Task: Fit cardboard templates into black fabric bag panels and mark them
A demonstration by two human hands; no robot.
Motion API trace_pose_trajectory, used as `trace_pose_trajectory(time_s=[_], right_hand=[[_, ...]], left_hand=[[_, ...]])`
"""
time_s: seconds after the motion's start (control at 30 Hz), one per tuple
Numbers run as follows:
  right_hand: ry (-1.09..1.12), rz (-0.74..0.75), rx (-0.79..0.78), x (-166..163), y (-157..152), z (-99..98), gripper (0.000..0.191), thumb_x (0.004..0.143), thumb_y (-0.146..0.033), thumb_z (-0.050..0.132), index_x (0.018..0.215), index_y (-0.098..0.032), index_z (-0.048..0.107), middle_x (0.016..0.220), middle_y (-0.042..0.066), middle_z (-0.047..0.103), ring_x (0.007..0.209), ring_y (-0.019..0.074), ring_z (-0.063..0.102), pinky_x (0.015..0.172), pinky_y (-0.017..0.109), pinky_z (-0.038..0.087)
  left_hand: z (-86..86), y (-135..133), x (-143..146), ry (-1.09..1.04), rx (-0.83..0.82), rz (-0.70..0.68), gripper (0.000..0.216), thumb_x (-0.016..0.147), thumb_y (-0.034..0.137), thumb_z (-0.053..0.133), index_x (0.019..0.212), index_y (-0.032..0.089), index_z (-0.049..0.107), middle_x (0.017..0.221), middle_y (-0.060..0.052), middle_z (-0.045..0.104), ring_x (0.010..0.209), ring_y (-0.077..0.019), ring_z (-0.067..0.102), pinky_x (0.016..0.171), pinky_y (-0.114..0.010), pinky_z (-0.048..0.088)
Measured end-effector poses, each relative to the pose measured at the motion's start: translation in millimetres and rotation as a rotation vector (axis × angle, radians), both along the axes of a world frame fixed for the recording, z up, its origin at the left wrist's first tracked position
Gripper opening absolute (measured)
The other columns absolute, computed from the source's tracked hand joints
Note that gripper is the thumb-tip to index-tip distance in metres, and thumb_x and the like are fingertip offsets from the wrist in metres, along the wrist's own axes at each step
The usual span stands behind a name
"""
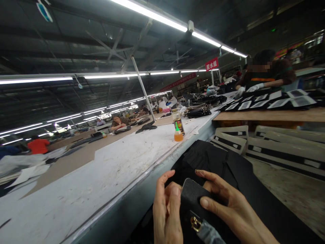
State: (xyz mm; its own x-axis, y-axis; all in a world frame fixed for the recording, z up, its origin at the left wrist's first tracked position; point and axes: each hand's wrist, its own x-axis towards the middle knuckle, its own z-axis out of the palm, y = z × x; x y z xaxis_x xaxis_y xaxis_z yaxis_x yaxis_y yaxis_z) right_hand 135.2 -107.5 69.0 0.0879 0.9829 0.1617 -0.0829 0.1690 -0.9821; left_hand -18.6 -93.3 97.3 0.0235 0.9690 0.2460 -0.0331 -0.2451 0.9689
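The 2 bare hands are close together but apart from each other, with a black grained leather-look piece with rounded corners (191, 193) between them, low in the near part of the scene, right of the worktop's edge. The right hand (228, 205) grips it, thumb pressed flat on the face and fingers bent at its far side. The left hand (167, 206) lies along the left edge, thumb upright and index finger raised (its grip behind the piece is hidden, so I cannot tell whether it closes on it). Just below the right thumb is a shiny gold-coloured metal ring fitting (195, 223), and next to that a strip in crinkled translucent plastic wrap (210, 233). Smooth black sheet material (228, 166) spreads beyond the hands and to the right. To the left runs a long white, stained worktop (109, 166); near its right edge stands a small orange-filled bottle with a green nozzle (178, 135), just in front of a taller clear bottle with a dark label (179, 124). Farther along lie stacked black flat pieces (199, 110). At far right, a person in white gloves (256, 87) leans over black panels bearing pale rectangles (270, 102); nearer sit light grey panels with black strips (284, 154).
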Motion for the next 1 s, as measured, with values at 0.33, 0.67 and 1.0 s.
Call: trace_pose_trajectory(time_s=[0.33,0.67,1.0], right_hand=[[-0.076,-0.034,0.023,-1,-1,1.9,0.061,0.079,-0.046,0.071,0.13,-0.018,0.057,0.083,0.001,0.066,0.084,0.0239,0.065,0.081,0.038,0.05],[-0.01,-0.016,0.038,3,-1,-0.1,0.06,0.078,-0.044,0.076,0.13,-0.019,0.059,0.08,-0.002,0.063,0.08,0.0205,0.061,0.077,0.034,0.049],[0.067,0.023,0.028,11,3,-5.7,0.064,0.077,-0.045,0.079,0.132,-0.02,0.06,0.079,-0.002,0.064,0.074,0.0185,0.064,0.069,0.03,0.051]], left_hand=[[-3.3,1,9,0.088,0.098,-0.012,0.037,0.087,0.032,0.055,0.122,0.021,0.048,0.072,0.005,0.057,0.07,-0.0163,0.059,0.068,-0.03,0.04],[-5.4,-1,13,0.004,0.083,0.028,0.036,0.086,0.036,0.058,0.118,0.021,0.052,0.072,0.005,0.058,0.064,-0.0132,0.054,0.066,-0.027,0.043],[6.3,1,-12,0.027,-0.067,-0.112,0.061,0.086,0.06,0.063,0.132,0.02,0.055,0.093,-0.004,0.076,0.086,-0.0205,0.071,0.075,-0.027,0.049]])
